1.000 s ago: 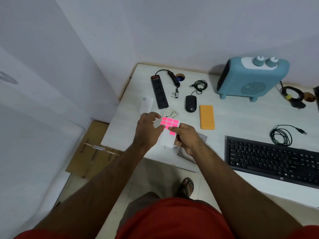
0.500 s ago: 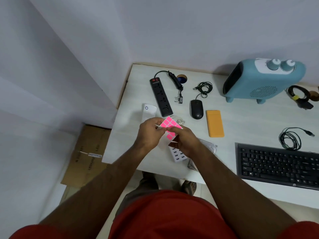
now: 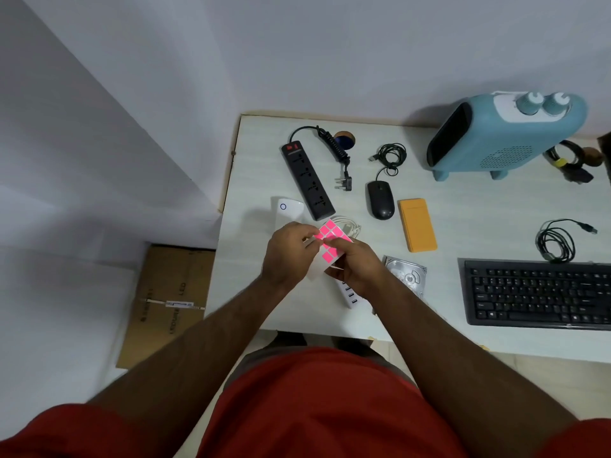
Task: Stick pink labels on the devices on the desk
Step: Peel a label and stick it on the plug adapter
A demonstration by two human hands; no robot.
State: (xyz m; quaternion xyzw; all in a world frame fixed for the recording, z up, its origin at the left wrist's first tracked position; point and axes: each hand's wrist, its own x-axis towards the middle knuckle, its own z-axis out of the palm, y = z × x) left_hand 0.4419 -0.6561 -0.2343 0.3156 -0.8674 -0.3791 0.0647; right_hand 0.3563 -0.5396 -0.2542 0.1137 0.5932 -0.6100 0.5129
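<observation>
A sheet of pink labels [image 3: 330,241] is held between both hands above the surface [image 3: 463,206]. The left hand [image 3: 287,256] pinches its left edge with curled fingers; the right hand [image 3: 355,266] grips the lower right part. The sheet is judged light, thin and floppy, each label best lifted by a corner. No device nearby bears one yet.

Sheet of pink labels [image 3: 329,241] above desk [image 3: 347,319], near black power strip [image 3: 307,180].
</observation>
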